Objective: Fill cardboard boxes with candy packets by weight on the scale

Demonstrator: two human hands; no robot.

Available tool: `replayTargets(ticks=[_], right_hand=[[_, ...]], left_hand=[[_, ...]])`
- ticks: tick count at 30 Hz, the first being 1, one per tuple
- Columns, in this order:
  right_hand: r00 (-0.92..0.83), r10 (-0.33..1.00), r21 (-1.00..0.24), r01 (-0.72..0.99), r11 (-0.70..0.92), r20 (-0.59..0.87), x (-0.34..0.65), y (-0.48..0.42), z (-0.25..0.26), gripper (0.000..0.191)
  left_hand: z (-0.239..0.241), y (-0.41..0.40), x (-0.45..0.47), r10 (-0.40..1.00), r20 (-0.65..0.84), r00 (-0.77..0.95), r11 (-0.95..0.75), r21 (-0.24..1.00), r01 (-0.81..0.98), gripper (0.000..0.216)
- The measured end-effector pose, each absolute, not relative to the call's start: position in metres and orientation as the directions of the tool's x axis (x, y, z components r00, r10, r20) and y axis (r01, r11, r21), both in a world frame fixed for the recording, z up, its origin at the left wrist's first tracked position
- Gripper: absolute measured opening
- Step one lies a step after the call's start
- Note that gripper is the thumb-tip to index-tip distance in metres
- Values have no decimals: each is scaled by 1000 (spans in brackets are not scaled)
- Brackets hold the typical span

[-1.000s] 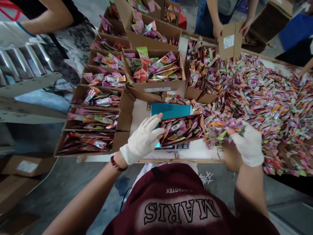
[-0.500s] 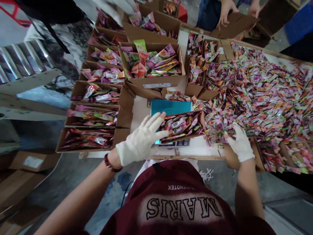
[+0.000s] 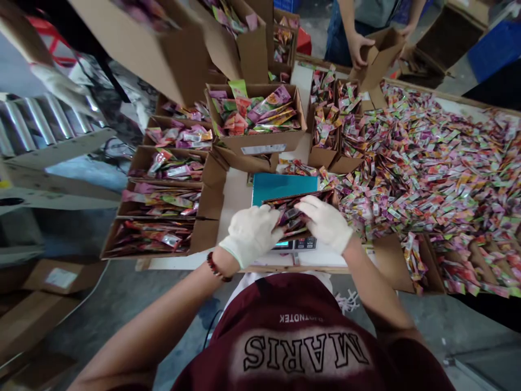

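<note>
- Nearest me is the dark red shirt, its white-filled lettering upside down from where I look.
- I have the gloved left hand at the left end of the small box, fingers bent over its packets; a bracelet circles that wrist.
- I have the gloved right hand over the box's right part, fingers pointing left into it. The fingertips are partly hidden among wrappers, so I cannot tell whether either hand is pinching anything.
- The small box sits between both hands on the blue scale, which rests on the white surface.
- To the left I see a row of filled boxes; to the right, a broad heap of loose packets.
- Behind the scale stands a larger filled box.
- Farthest off, another person's hands grip an open carton.
</note>
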State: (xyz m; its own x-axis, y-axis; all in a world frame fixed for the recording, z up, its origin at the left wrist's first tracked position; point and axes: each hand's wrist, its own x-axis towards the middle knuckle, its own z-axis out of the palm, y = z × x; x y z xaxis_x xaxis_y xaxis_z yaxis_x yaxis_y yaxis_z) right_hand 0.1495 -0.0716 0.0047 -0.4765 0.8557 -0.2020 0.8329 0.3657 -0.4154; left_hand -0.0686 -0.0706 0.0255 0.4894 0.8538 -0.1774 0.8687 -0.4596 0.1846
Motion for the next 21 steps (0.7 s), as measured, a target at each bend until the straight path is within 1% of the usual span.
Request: replayTargets(ticks=[2, 4, 6, 9, 11, 13, 15, 16, 18, 20, 21], right_hand=[[-446, 804, -293, 890, 350, -394, 132, -57, -4, 48], [-395, 779, -205, 919, 338, -486, 124, -49, -8, 43], [-387, 791, -190, 922, 338, -474, 128, -49, -6, 34], [-391, 855, -234, 916, 325, -342, 149, -59, 4, 27], [-384, 898, -318, 897, 307, -217, 166, -68, 13, 24], [-370, 927, -455, 838, 303, -63, 179, -76, 23, 20], [-304, 948, -602, 741, 298, 95, 184, -82, 33, 13], [-249, 958, -671, 687, 279, 143, 184, -84, 36, 12], [-113, 981, -792, 578, 195, 159, 178, -89, 42, 19], [-4, 993, -879, 466, 103, 114, 170, -93, 45, 26], [34, 994, -904, 421, 78, 102, 167, -94, 45, 28]], left_hand=[[19, -73, -64, 857, -206, 472, -451, 140, 881, 23], [17, -73, -67, 867, -203, 455, -432, 150, 889, 21], [21, -71, -77, 885, -174, 431, -398, 197, 896, 21], [37, -67, -94, 924, -59, 377, -346, 286, 893, 24], [50, -64, -100, 933, 38, 358, -346, 371, 862, 23], [58, -58, -99, 924, 127, 362, -376, 481, 792, 23], [62, -51, -89, 907, 204, 368, -413, 593, 691, 22], [62, -48, -81, 895, 238, 377, -436, 641, 632, 22], [60, -44, -63, 854, 297, 427, -498, 704, 507, 20], [56, -42, -43, 793, 345, 501, -567, 720, 401, 17], [55, -43, -35, 764, 361, 535, -594, 717, 365, 16]])
